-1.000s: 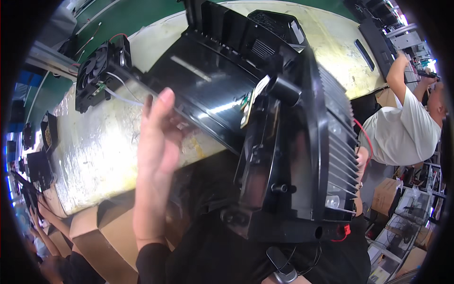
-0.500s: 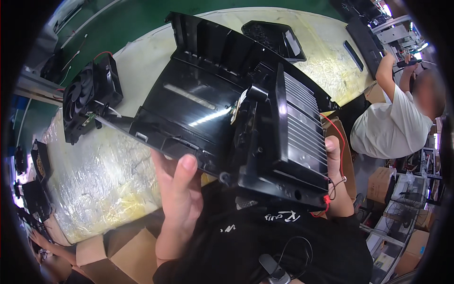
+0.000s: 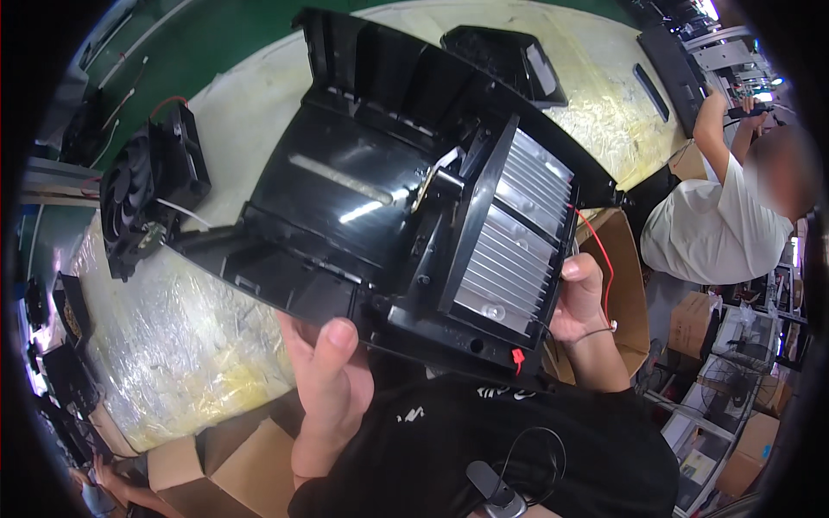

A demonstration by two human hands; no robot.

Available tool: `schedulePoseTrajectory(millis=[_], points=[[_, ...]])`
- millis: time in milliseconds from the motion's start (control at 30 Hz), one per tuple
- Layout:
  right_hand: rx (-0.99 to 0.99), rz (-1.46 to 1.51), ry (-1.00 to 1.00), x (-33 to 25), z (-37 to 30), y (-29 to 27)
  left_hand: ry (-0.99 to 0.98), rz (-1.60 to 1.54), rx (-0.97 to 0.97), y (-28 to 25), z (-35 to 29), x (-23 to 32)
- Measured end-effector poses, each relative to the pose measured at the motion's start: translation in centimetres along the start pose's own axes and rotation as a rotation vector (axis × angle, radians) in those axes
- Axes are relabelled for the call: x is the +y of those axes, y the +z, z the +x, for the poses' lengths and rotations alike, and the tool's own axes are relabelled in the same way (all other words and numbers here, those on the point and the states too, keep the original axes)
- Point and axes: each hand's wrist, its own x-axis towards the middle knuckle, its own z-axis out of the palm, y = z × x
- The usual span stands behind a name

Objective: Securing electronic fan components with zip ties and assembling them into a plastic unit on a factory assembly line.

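Between my hands, above the table, is a large black plastic housing (image 3: 319,190) with raised walls. A silver finned metal block (image 3: 509,233) in a black frame sits in its right part. My left hand (image 3: 332,371) grips the near left edge, thumb on top and fingers underneath. On the right edge, next to the finned block, my right hand (image 3: 580,298) is closed with its thumb showing; its other fingers are partly hidden. A red wire (image 3: 600,237) loops past that hand, and a small red connector (image 3: 518,356) hangs at the near edge.
Black fans (image 3: 142,186) stand at the table's left. Another black housing (image 3: 501,65) and a flat dark object (image 3: 651,91) lie farther back on the film-covered table (image 3: 199,337). Cardboard boxes (image 3: 250,466) stand near me. A co-worker (image 3: 717,211) is at the right.
The housing has tilted, so the finned block's face shows more fully. My right hand has moved slightly left and nearer. My left hand keeps its hold.
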Motion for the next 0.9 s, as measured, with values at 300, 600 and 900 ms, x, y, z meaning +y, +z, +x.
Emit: schedulePoseTrajectory(millis=[300, 600, 900], points=[[0.025, -0.286, -0.013, -0.5, 0.3, 0.9, -0.024, 0.060, 0.029, 0.6, 0.0, 0.4], [-0.041, -0.506, 0.030, -0.4, 0.2, 0.7, 0.050, 0.092, 0.017, 1.5, 0.5, -0.4], [-0.203, -0.651, 0.213, -0.2, -2.1, 0.9, -0.068, -0.218, -0.270, -1.0, 1.4, 0.8]])
